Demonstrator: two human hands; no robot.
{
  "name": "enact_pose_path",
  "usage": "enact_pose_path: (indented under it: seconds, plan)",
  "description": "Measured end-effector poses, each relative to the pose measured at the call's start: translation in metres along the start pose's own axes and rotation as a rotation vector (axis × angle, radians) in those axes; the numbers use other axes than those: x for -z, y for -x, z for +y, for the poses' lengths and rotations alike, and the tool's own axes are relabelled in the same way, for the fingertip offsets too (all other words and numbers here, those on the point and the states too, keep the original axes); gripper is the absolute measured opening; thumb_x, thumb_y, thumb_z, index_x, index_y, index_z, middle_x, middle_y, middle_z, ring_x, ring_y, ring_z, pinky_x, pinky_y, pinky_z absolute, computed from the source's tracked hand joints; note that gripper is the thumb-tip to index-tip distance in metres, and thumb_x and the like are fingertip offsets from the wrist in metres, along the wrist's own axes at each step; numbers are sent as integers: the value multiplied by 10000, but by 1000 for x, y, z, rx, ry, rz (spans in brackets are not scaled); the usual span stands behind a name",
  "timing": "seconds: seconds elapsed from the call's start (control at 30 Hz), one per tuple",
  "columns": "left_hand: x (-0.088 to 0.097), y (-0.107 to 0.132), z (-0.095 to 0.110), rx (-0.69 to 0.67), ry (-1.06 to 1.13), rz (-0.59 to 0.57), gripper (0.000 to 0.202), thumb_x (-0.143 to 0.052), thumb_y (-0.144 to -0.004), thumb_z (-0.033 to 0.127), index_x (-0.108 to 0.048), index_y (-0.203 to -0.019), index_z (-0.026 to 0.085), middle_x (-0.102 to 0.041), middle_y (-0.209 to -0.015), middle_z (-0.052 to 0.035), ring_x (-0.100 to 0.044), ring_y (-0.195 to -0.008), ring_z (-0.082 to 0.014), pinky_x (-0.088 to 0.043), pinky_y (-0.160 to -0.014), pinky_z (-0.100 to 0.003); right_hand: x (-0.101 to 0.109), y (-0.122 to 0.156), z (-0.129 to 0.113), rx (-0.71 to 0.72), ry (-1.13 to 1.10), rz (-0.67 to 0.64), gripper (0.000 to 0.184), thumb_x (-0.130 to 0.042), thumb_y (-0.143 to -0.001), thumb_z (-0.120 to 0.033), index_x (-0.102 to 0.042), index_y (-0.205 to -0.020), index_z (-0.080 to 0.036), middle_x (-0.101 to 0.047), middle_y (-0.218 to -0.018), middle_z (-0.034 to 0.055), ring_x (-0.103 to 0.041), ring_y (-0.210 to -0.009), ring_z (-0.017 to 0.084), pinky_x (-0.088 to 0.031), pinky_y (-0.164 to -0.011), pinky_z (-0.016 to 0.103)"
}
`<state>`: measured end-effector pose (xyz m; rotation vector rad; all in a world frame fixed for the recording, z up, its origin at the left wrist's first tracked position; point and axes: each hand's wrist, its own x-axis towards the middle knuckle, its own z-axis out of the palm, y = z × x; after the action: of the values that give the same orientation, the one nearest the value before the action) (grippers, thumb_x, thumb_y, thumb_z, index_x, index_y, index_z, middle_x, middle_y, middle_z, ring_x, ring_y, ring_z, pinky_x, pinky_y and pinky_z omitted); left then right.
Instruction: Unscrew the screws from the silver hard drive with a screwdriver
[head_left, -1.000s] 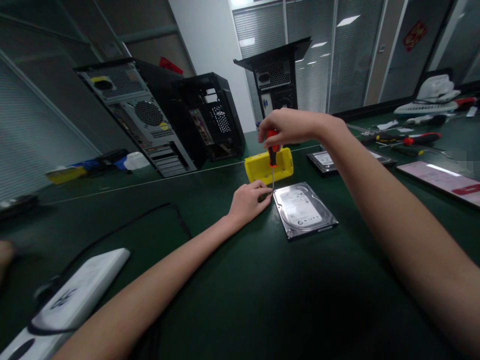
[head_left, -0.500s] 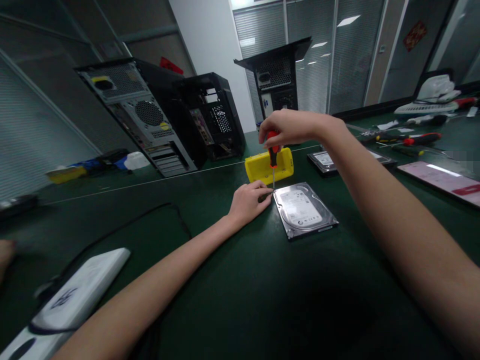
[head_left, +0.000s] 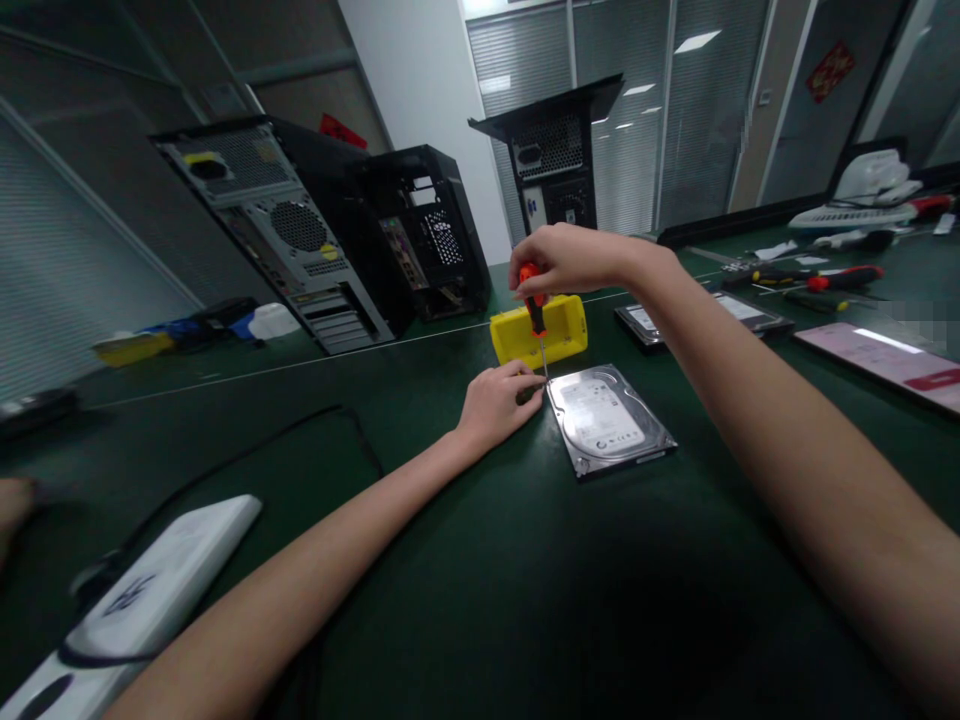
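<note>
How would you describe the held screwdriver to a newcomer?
On the green table, find the hard drive in front of the yellow tray. At its far left corner is the red and black screwdriver, gripped by the right hand. Unlike the tools lying farther right, it is nearly upright.

Computer cases [head_left: 300, 230] at the back, a white power strip [head_left: 169, 565] at left, a phone [head_left: 877, 358] at right.
</note>
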<state>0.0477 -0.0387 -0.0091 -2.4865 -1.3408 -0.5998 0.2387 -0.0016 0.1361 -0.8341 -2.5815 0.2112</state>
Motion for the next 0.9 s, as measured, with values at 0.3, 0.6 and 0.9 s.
enact_pose_path:
  seconds: [0.3, 0.6, 0.9]
  plan:
    - [1, 0, 1, -3, -2, 2, 240, -517, -853, 310, -693, -984, 213, -649, -914, -40, -567, -721, -145, -422, -661, -291, 2, -2, -1, 48, -59, -80, 354, -569, -794, -211, -598, -1130, -103, -650, -966, 85, -602, -815, 138, -449, -677, 255]
    - [-1, 0, 0, -7, 0, 6, 237, -516, -856, 316, -692, -983, 219, -648, -924, -29, -566, -731, -145, -425, -672, -296, 1, -3, 1, -34, 14, -121, 385, -491, -823, -199, -568, -1192, -120, -624, -1073, 101, -588, -868, 159, -442, -705, 267]
    - [-1, 0, 0, -1, 1, 0, 238, -513, -855, 306, -693, -980, 214, -650, -922, -37, -566, -724, -144, -424, -666, -294, -6, -8, -1, 20, 45, -79, 384, -500, -823, -227, -555, -1182, -102, -628, -1044, 108, -578, -862, 155, -429, -725, 264]
